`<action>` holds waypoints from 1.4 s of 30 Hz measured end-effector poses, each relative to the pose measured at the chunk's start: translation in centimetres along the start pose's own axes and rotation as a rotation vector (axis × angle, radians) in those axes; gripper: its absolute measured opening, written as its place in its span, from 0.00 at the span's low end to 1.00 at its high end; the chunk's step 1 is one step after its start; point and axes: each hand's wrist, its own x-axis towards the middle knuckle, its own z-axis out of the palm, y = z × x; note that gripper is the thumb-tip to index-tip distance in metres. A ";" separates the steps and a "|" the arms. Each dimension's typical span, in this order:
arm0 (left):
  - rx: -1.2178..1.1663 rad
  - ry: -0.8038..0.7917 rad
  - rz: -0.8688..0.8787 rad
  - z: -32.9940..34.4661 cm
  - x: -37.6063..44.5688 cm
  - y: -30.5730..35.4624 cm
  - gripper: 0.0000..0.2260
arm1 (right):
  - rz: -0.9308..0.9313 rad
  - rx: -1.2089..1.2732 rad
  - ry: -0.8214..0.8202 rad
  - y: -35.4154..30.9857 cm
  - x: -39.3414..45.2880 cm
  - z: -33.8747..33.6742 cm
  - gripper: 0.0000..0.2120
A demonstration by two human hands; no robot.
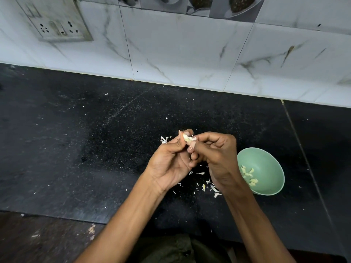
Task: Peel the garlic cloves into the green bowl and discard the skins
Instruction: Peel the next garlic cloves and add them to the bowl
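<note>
A small pale garlic clove [187,138], with papery skin partly on it, is held above a black stone counter [95,149], pinched between the fingertips of both my hands. My left hand [171,160] has its palm turned up toward me, fingers curled, thumb and forefinger gripping the clove from the left. My right hand [216,154] comes in from the right, its back facing up, fingers bent and pinching the same clove at its tip. Just to the right of my right wrist sits the green bowl [269,164] on the counter, with several peeled cloves [248,176] lying inside near its left wall. Scraps of white garlic skin [213,188] are scattered on the counter beneath and between my hands, and another little clump of skin [163,139] lies just beyond my left fingers. Behind the counter rises a white marbled tile wall [190,54], with a grimy electrical socket plate [55,21] at the upper left.
</note>
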 end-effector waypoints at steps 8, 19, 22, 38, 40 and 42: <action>0.198 0.180 0.045 0.0 0.0 0.1 0.08 | -0.276 -0.539 0.144 0.4 0.2 -0.3 0.06; 0.484 0.490 0.347 1.0 -0.4 0.4 0.04 | -0.540 -0.965 0.079 0.4 0.2 -0.7 0.06; 0.439 0.524 0.339 0.9 -0.3 0.7 0.02 | -0.542 -0.981 0.057 0.8 0.0 -0.6 0.03; 0.506 0.587 0.335 0.9 -0.4 0.7 0.01 | -0.519 -1.062 -0.045 1.6 0.1 -0.4 0.05; 0.547 0.591 0.340 0.9 -0.5 0.6 0.03 | -0.514 -1.058 -0.027 1.6 0.2 -0.3 0.09; 0.602 0.587 0.360 0.8 -0.5 0.6 0.06 | -0.516 -1.054 -0.014 1.6 0.3 -0.3 0.10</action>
